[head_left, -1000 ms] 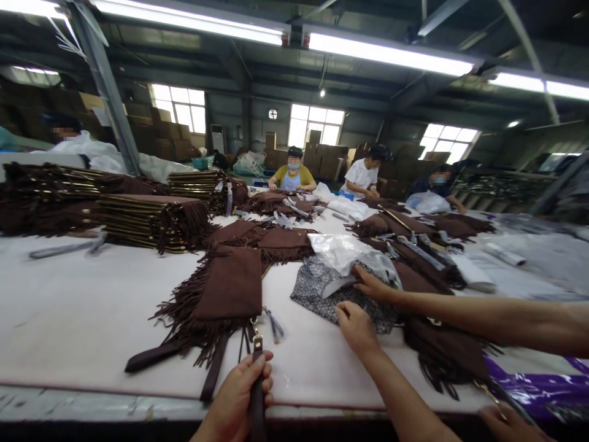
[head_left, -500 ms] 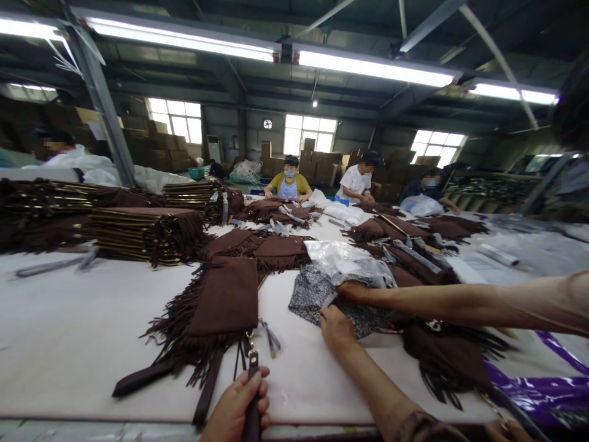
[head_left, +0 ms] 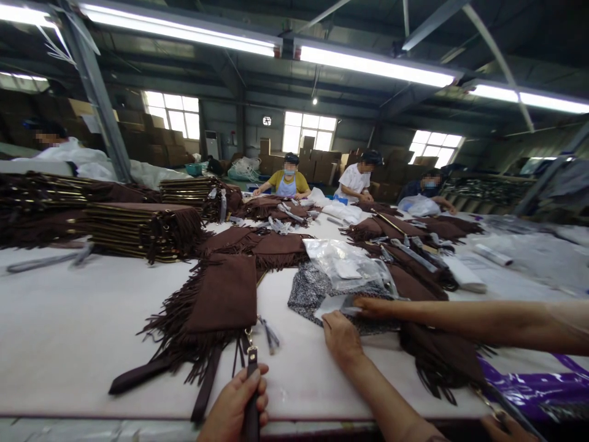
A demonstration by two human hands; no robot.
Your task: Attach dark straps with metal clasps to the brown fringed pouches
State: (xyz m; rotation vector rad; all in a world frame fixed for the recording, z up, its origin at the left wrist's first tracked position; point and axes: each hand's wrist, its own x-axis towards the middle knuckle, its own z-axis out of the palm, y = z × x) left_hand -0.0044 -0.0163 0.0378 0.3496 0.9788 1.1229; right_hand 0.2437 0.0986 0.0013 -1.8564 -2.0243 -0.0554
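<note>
My left hand (head_left: 237, 402) is closed round the dark wrist strap (head_left: 253, 363) of a brown fringed bag (head_left: 223, 294), which lies flat with its gold clip towards me. At the lower right edge, my right hand (head_left: 504, 430) curls at the clip end of another strap; it is partly cut off. That strap runs to a second brown fringed bag (head_left: 442, 353). Between the two bags, another person's hands, one nearer (head_left: 343, 337) and one farther (head_left: 368, 305), handle a pale sheet (head_left: 332, 303) over a black-and-white speckled piece (head_left: 306, 288) beneath clear plastic (head_left: 343, 264).
Stacked brown bags (head_left: 142, 230) with gold edges stand at the left. More fringed bags (head_left: 280, 245) and wrapped straps (head_left: 416, 256) cover the table's middle. Purple plastic (head_left: 529, 387) lies at the right. Several people sit or stand along the far side.
The other person's farther hand has come out from under the clear plastic, and more of the pale sheet shows. My left hand keeps its hold almost unmoved. The view has shifted slightly.
</note>
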